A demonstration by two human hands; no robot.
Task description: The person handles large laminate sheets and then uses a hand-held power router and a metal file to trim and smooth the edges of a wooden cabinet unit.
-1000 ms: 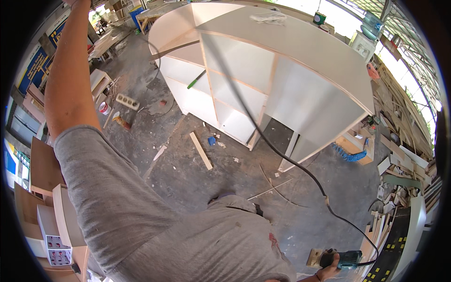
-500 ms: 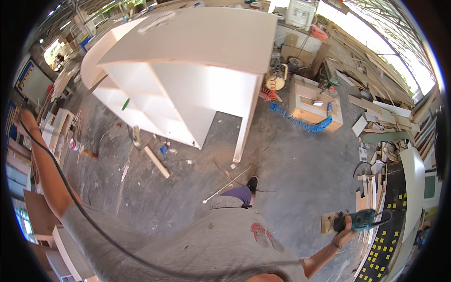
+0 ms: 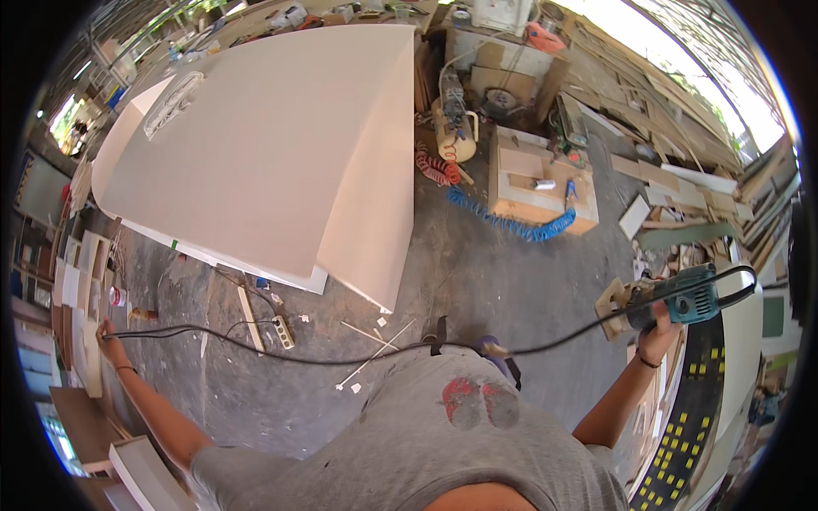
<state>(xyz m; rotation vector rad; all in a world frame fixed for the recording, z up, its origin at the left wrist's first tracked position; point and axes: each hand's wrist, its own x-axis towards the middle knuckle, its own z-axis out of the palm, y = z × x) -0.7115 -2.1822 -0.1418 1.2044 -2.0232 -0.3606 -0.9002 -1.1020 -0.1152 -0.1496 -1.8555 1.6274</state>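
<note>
Power tool (image 3: pixel 692 294) crosswise, base plate (image 3: pixel 608 310) leftward

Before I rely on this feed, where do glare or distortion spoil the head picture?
Head view: upper right, beyond the stacked boards, is blown out white; head view: the fisheye image curves toward its dark edges, and the left hand near them looks small; head view: the right hand and its blue-green power tool look reasonably sharp.
</note>
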